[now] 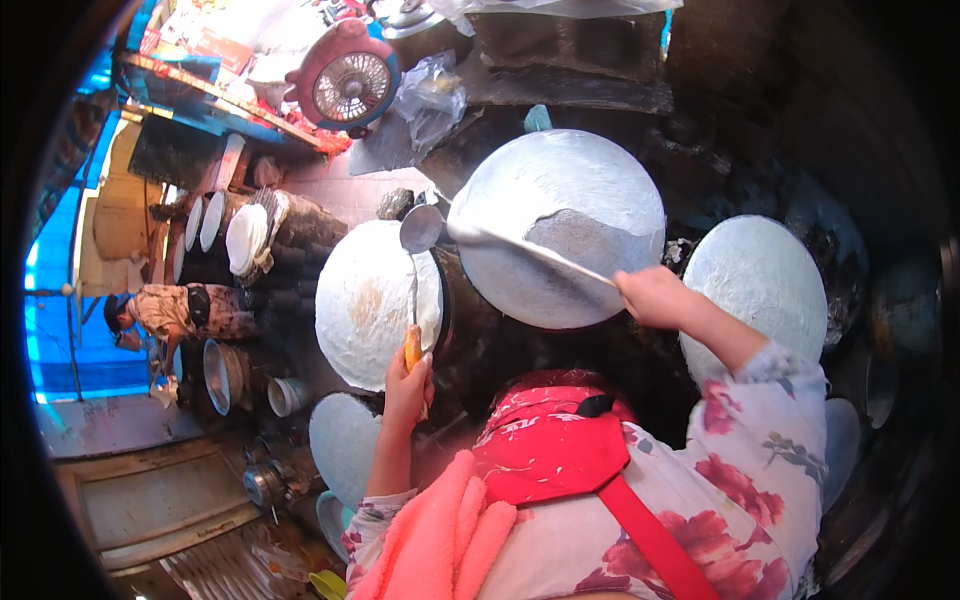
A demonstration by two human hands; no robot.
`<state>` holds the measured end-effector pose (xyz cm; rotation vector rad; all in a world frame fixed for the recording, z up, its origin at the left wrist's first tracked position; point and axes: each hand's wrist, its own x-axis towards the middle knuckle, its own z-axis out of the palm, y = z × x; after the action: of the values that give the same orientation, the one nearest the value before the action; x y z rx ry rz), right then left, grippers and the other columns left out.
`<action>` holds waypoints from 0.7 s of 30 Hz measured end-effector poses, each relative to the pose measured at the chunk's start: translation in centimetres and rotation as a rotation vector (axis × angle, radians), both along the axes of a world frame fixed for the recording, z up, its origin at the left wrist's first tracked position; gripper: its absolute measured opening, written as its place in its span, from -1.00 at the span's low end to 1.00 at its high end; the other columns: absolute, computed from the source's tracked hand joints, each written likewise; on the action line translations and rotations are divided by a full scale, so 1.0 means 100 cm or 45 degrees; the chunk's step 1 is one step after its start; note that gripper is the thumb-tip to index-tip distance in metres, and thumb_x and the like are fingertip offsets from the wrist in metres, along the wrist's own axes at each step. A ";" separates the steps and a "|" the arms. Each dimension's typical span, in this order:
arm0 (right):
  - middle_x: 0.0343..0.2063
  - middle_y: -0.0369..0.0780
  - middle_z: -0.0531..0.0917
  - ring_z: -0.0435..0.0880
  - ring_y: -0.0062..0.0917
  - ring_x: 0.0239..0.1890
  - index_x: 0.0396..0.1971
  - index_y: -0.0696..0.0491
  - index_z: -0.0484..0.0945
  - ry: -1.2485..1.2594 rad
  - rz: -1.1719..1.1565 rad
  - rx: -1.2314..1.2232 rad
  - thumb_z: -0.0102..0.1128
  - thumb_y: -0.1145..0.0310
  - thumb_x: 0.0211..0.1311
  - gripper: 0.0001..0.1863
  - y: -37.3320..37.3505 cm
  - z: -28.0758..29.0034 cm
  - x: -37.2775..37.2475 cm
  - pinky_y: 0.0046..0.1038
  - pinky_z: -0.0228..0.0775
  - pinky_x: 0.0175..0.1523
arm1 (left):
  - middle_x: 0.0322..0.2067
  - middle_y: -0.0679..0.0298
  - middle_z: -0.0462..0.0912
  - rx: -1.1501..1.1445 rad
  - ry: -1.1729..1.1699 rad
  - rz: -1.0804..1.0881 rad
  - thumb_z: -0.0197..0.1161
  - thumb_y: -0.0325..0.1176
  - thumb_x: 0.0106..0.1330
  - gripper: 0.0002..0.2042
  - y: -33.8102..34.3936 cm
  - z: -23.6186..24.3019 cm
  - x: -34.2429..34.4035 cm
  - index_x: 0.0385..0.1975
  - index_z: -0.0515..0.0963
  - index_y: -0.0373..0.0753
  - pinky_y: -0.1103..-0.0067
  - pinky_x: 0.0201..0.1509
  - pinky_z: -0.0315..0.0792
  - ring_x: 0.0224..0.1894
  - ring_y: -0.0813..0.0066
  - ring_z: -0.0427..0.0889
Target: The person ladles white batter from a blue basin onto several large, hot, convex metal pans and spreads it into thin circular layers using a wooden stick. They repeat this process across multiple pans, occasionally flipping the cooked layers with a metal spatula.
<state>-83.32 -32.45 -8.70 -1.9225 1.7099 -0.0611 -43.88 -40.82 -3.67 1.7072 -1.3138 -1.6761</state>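
Observation:
My left hand (pixel 406 386) is closed around the orange handle of a metal ladle (pixel 422 229), whose round grey head lies at the upper edge of the left griddle. Beneath its shaft, a thin white sheet of batter (pixel 362 300) covers that griddle, with a tan patch in the middle. My right hand (pixel 655 297) grips a long pale stick (pixel 560 262) that slants across the central round griddle (pixel 600 245). The stick's far end is whitened and reaches the griddle's left rim. White batter coats most of the central griddle, leaving a grey patch bare.
Other round griddles stand at the right (pixel 755 290) and lower left (pixel 343 445). A pink fan (pixel 352 88) and a clear plastic bag (pixel 430 95) are at the back. Another person (pixel 185 310) works at the far left, near more griddles and a bucket (pixel 288 396).

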 end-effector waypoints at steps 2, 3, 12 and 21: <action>-0.50 0.03 0.60 0.60 -0.08 -0.38 -0.41 0.16 0.40 0.066 -0.166 -0.016 -0.08 0.42 0.11 -0.86 0.004 0.002 -0.016 -0.12 0.41 -0.27 | -0.64 0.40 0.31 0.026 0.029 0.042 0.11 -0.38 0.29 -0.78 0.007 0.003 -0.001 -0.11 0.32 -0.23 0.70 -0.78 0.15 -0.80 0.69 0.25; -0.50 0.04 0.60 0.60 -0.08 -0.38 -0.42 0.16 0.40 0.099 -0.248 -0.026 -0.09 0.41 0.12 -0.86 0.002 0.002 -0.021 -0.12 0.41 -0.27 | -0.64 0.41 0.31 0.039 0.044 0.063 0.11 -0.38 0.29 -0.77 0.010 0.003 -0.001 -0.11 0.32 -0.23 0.70 -0.78 0.15 -0.80 0.69 0.24; -0.52 -0.03 0.60 0.60 -0.10 -0.40 -0.38 0.13 0.44 0.039 0.105 -0.061 -0.08 0.41 0.10 -0.85 -0.070 -0.012 -0.008 -0.14 0.41 -0.28 | -0.64 0.42 0.29 0.039 -0.023 0.030 0.11 -0.34 0.29 -0.64 0.024 -0.004 -0.009 0.06 0.28 -0.19 0.72 -0.77 0.14 -0.78 0.69 0.23; -0.56 -0.04 0.58 0.58 -0.09 -0.44 -0.43 0.09 0.40 0.036 -0.284 -0.280 -0.05 0.39 0.12 -0.89 0.005 -0.017 -0.064 -0.14 0.40 -0.32 | -0.67 0.44 0.33 -0.043 -0.084 0.043 0.15 -0.40 0.27 -0.54 0.060 0.012 -0.006 0.17 0.25 -0.25 0.72 -0.77 0.14 -0.80 0.72 0.25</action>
<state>-89.72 -31.97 -10.43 -1.8823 2.0015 -0.3196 -44.52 -34.86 -2.47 1.7691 -1.3270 -1.5828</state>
